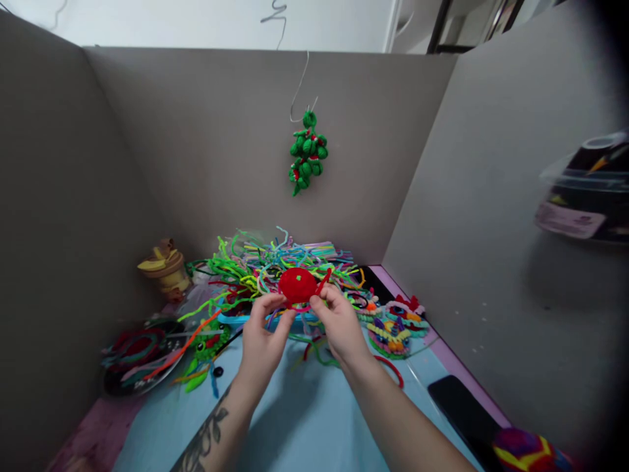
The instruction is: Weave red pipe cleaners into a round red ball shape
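While grey partitions (206, 144) enclose the blue table (304, 419), both hands' fingers (275, 303) pinch a red ball (297, 285).

No sleeves are worn on either forearm. A dark tattoo (209, 436) is seen on the left forearm (221, 419). No rings are seen.

Fuzzy red pipe-cleaner ball (297, 286), matt grey partition walls (221, 151).

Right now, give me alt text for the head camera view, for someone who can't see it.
Two bare hands, left hand and right hand, hold up a red pipe-cleaner ball with a green dot over a light blue table. Behind it lies a heap of colourful pipe cleaners, and a green pipe-cleaner ornament hangs on the grey partition.
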A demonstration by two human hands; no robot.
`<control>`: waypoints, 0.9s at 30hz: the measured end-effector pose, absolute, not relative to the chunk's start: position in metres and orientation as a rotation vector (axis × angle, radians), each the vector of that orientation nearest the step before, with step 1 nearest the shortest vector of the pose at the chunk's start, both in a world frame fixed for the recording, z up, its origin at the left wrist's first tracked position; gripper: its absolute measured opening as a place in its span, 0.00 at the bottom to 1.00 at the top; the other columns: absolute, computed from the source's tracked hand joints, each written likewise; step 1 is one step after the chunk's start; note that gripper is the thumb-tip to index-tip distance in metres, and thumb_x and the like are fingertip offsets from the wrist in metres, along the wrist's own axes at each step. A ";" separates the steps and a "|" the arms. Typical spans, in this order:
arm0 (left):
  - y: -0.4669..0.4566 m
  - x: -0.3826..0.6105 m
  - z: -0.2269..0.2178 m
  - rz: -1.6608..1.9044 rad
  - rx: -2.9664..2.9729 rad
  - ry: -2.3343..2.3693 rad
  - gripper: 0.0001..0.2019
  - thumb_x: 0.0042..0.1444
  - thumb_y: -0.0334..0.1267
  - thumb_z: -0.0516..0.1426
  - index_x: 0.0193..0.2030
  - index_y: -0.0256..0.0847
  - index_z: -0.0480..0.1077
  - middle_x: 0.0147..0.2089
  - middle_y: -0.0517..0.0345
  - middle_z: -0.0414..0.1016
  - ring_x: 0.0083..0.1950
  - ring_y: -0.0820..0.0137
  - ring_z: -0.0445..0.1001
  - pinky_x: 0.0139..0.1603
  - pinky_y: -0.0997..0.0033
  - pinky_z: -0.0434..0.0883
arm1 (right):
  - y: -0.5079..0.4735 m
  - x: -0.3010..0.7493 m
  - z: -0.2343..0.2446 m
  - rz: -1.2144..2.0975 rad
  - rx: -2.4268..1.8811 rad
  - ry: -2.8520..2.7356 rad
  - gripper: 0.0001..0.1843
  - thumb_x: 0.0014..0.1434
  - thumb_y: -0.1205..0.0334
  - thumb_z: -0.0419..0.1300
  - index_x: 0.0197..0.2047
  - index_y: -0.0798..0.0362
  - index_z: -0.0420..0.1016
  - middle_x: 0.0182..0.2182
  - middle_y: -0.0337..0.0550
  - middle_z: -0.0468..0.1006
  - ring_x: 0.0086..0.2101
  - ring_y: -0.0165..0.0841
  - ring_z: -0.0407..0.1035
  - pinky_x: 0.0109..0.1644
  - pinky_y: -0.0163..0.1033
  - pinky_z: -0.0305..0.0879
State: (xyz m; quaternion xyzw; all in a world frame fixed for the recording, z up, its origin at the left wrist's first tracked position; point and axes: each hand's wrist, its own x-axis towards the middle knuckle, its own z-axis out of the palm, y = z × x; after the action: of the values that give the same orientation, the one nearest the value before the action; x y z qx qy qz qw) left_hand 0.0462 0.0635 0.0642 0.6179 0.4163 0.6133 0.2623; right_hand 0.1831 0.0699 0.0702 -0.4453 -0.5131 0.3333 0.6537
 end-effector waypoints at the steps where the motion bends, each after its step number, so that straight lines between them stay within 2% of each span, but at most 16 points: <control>1: 0.063 0.045 0.064 1.646 1.751 1.164 0.12 0.51 0.36 0.60 0.42 0.41 0.67 0.40 0.55 0.74 0.41 0.68 0.75 0.44 0.67 0.72 | 0.070 0.183 0.070 0.768 -1.011 -1.167 0.14 0.53 0.53 0.60 0.23 0.52 0.65 0.28 0.38 0.68 0.33 0.32 0.63 0.39 0.35 0.61; 7: 0.066 0.033 0.064 1.625 2.260 1.373 0.04 0.55 0.37 0.57 0.37 0.42 0.68 0.32 0.58 0.74 0.34 0.69 0.73 0.37 0.69 0.68 | 0.067 0.180 0.069 0.896 -1.013 -1.210 0.12 0.54 0.55 0.58 0.25 0.52 0.63 0.20 0.32 0.60 0.23 0.27 0.56 0.27 0.32 0.54; 12: 0.069 0.025 0.066 1.611 2.571 1.538 0.03 0.54 0.36 0.57 0.34 0.41 0.69 0.27 0.56 0.73 0.30 0.66 0.71 0.36 0.65 0.65 | 0.065 0.175 0.067 0.876 -1.060 -1.229 0.14 0.55 0.55 0.57 0.23 0.51 0.62 0.20 0.31 0.58 0.23 0.27 0.53 0.27 0.33 0.52; 18: 0.063 0.032 0.068 1.792 2.303 1.369 0.05 0.53 0.33 0.58 0.38 0.42 0.70 0.38 0.53 0.76 0.41 0.64 0.74 0.44 0.65 0.68 | 0.069 0.176 0.061 0.826 -1.032 -1.133 0.12 0.55 0.56 0.58 0.25 0.52 0.62 0.22 0.32 0.61 0.24 0.27 0.55 0.29 0.32 0.54; 20: 0.059 0.037 0.068 1.730 2.176 1.307 0.06 0.53 0.34 0.58 0.39 0.42 0.71 0.37 0.55 0.77 0.38 0.66 0.75 0.41 0.68 0.70 | 0.070 0.177 0.059 0.774 -1.040 -1.104 0.12 0.55 0.56 0.58 0.26 0.52 0.63 0.23 0.33 0.63 0.26 0.27 0.57 0.30 0.32 0.56; 22: 0.054 0.043 0.068 1.580 2.030 1.237 0.11 0.55 0.34 0.57 0.46 0.43 0.71 0.38 0.55 0.79 0.37 0.67 0.77 0.37 0.71 0.71 | 0.069 0.175 0.057 0.724 -1.053 -1.094 0.11 0.55 0.55 0.58 0.27 0.52 0.65 0.25 0.35 0.65 0.28 0.29 0.59 0.32 0.33 0.58; 24: 0.052 0.048 0.068 1.508 1.893 1.192 0.16 0.55 0.35 0.57 0.52 0.45 0.70 0.43 0.54 0.79 0.41 0.66 0.78 0.38 0.71 0.72 | 0.066 0.172 0.058 0.693 -1.060 -1.093 0.11 0.55 0.54 0.59 0.27 0.52 0.67 0.26 0.37 0.68 0.29 0.30 0.61 0.33 0.33 0.60; 27: 0.051 0.053 0.069 1.482 1.665 1.143 0.20 0.54 0.38 0.58 0.55 0.44 0.69 0.45 0.52 0.79 0.42 0.66 0.77 0.38 0.71 0.73 | 0.061 0.167 0.061 0.683 -1.057 -1.110 0.11 0.55 0.55 0.59 0.26 0.52 0.68 0.26 0.38 0.69 0.30 0.31 0.63 0.35 0.34 0.62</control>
State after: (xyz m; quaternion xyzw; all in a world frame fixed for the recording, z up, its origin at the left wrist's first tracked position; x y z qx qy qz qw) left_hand 0.0530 0.0509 0.0689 0.6313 0.4334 0.5620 0.3127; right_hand 0.1666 0.0609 0.0606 -0.4686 -0.4921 0.3027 0.6683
